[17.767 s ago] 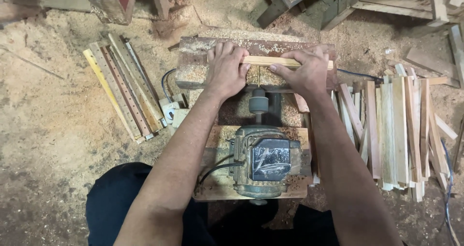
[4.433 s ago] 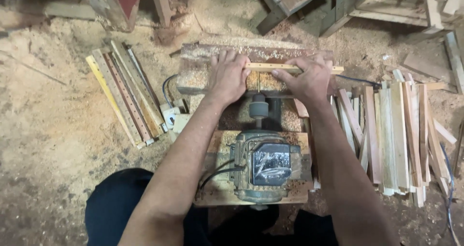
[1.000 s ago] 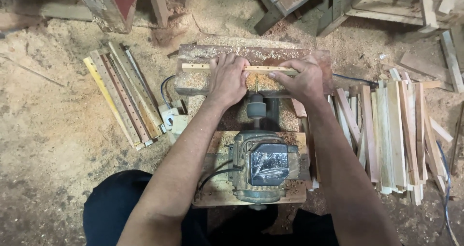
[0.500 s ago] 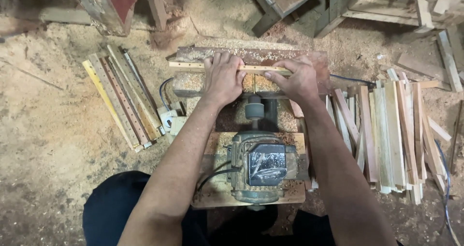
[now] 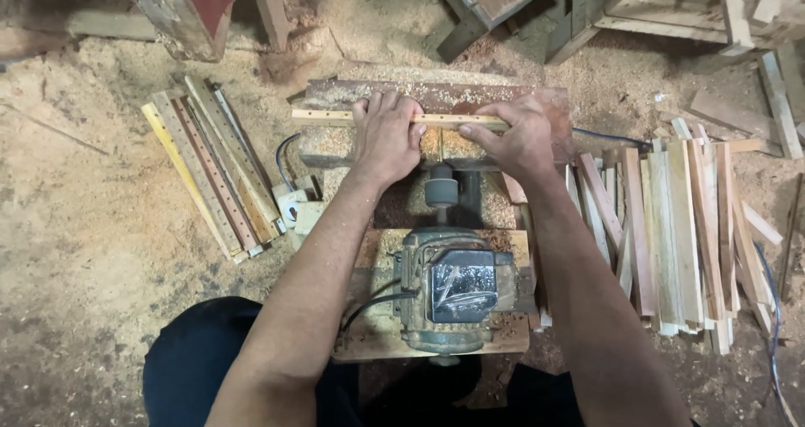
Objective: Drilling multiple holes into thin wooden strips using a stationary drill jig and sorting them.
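Both my hands grip one thin pale wooden strip (image 5: 323, 117) with a row of small holes along it. It lies crosswise on a sawdust-covered wooden block (image 5: 470, 97). My left hand (image 5: 386, 135) holds its middle, and my right hand (image 5: 513, 134) holds its right end. Between the hands a drill bit (image 5: 439, 146) points at the strip. The bit sits in a chuck (image 5: 441, 192) on the shaft of a grey-green electric motor (image 5: 453, 286) mounted on a board in front of me.
A bundle of drilled strips (image 5: 214, 169) lies on the sawdust floor at left. A larger pile of plain wooden strips (image 5: 683, 234) lies at right. A white switch box with cable (image 5: 293, 205) sits beside the motor. Timber scraps and frames (image 5: 671, 12) fill the far side.
Since the earliest frames the strip has slid leftward, its drilled end now sticking out past my left hand. Over the last half second almost nothing moved.
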